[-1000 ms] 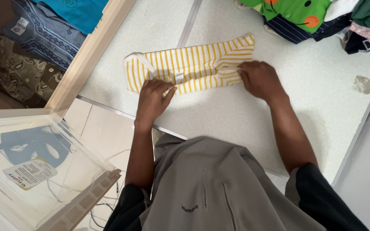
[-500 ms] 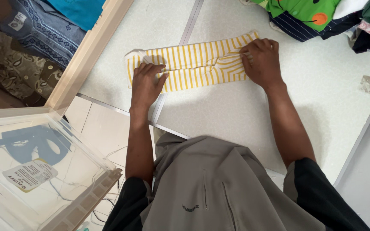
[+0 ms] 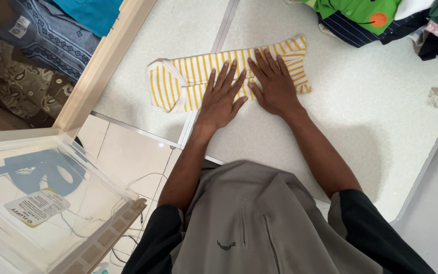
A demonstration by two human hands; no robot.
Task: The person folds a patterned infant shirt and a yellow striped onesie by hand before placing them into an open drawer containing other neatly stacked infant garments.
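Head view, looking down: yellow-and-white striped garment lies folded into a long strip on the pale floor, just right of the cream wooden frame. Left hand and right hand rest flat on the garment's middle, side by side w/ thumbs nearly touching; fingers spread and straight, palms down, nothing gripped, i.e. both hands released and pressing only. Pile of clothes sits at upper right, well apart from the hands. Clear plastic box at lower left. Folded clothes lie beyond the frame, upper left.
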